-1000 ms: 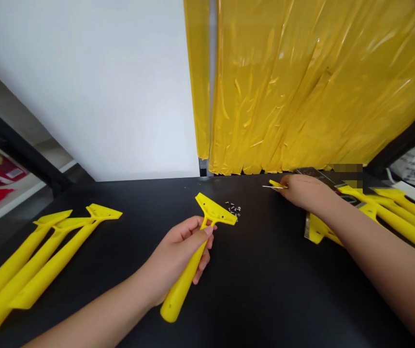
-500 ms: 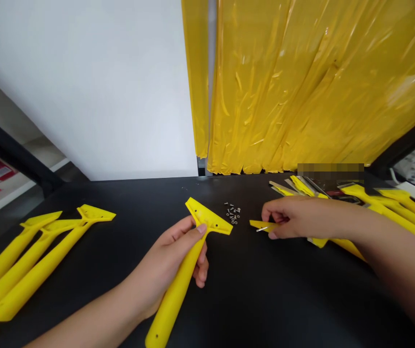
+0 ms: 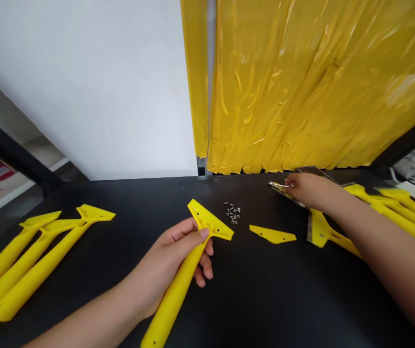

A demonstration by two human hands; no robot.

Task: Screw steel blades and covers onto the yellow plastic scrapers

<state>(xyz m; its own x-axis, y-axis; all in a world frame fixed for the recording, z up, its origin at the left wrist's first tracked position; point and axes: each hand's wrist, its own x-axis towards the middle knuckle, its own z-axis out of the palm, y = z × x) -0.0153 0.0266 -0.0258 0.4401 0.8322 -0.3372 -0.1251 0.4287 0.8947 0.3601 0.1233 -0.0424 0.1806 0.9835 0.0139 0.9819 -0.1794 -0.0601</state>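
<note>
My left hand [image 3: 183, 251] is closed around the neck of a yellow scraper handle [image 3: 171, 304], its wide holed head [image 3: 212, 222] facing up. Just right of that head lie several small screws and nuts [image 3: 233, 212]. A flat yellow plate with two holes [image 3: 272, 235] rests on the black table. At the back right, my right hand [image 3: 299, 187] is at a pile of thin blades and yellow pieces [image 3: 279, 188]. A thin metal item [image 3: 281, 185] shows at its fingertips, which are closed; part of the grip is hidden.
Several yellow handles [image 3: 44, 261] lie at the left of the black table [image 3: 243, 299]. More scrapers [image 3: 399, 212] with blades lie at the right, partly under my right forearm. Yellow plastic sheeting [image 3: 301, 87] and a white panel [image 3: 102, 87] stand behind.
My right hand has let go of the yellow plate, now flat on the table, and moved back and right to the pile. The handle in my left hand has shifted slightly.
</note>
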